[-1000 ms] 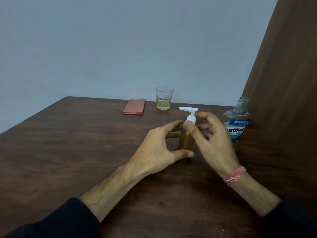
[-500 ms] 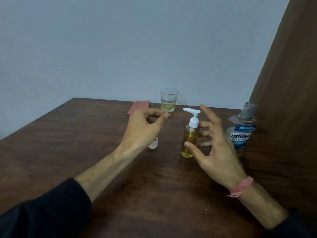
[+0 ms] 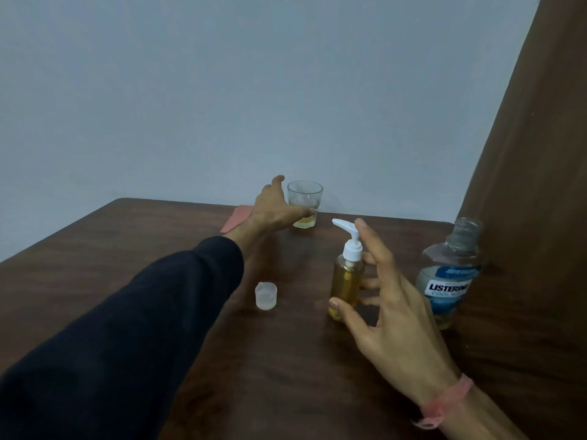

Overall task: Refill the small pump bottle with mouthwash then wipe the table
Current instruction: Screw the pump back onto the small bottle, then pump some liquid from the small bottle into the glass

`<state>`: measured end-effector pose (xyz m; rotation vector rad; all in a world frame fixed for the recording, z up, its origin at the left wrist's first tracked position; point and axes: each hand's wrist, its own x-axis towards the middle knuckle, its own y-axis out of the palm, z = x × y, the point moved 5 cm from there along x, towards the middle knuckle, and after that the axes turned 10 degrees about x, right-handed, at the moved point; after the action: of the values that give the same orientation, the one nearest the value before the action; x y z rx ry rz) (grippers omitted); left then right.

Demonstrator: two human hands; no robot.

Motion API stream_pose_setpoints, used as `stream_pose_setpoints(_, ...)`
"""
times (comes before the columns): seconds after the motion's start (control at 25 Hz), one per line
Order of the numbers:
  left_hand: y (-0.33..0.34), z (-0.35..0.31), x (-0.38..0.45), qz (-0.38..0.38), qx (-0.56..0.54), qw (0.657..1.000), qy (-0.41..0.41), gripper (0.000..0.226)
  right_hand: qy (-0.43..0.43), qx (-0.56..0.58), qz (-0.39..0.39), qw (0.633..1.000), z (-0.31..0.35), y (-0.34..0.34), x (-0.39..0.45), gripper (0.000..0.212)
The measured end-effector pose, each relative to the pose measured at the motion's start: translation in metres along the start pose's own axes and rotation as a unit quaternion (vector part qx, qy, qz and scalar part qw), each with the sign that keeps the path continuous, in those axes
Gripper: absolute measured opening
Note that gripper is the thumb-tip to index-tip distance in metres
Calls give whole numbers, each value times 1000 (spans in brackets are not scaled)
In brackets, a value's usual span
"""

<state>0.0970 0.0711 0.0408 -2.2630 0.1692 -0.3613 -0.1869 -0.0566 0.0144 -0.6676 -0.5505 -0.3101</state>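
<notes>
Dim, bluish light is falling evenly, faint shadows are lying on the tabletop [image 3: 127, 249], and wide-angle distortion is bending the edges.

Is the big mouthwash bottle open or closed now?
Open: the mouthwash bottle shows a bare threaded neck, and a small clear cap stands apart on the table.

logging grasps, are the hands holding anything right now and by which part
Nothing is clearly held. The right hand is open beside the pump bottle; the left hand reaches the glass.

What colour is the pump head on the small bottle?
White, on the pump bottle; the head view shows it best.
</notes>
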Motion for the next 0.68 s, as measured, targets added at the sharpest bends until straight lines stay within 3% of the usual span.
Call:
stream_pose_setpoints(0.28,31,0,32,-15,-33,999,-15,102,-12,-2,-4,1000,0,-3,0,121)
stream_pose_setpoints(0.4,25,3,18,-16,-39,999,-4,97,-9,0,-12,1000,1,-3,1,121)
stream_pose_setpoints(0.6,8,5,-32,42,-65,997,9,92,-6,15,-12,1000,5,-6,-1,121)
stream_pose_setpoints(0.68,-12,10,-59,9,-57,998,18,90,-4,19,-15,1000,6,-7,-1,121)
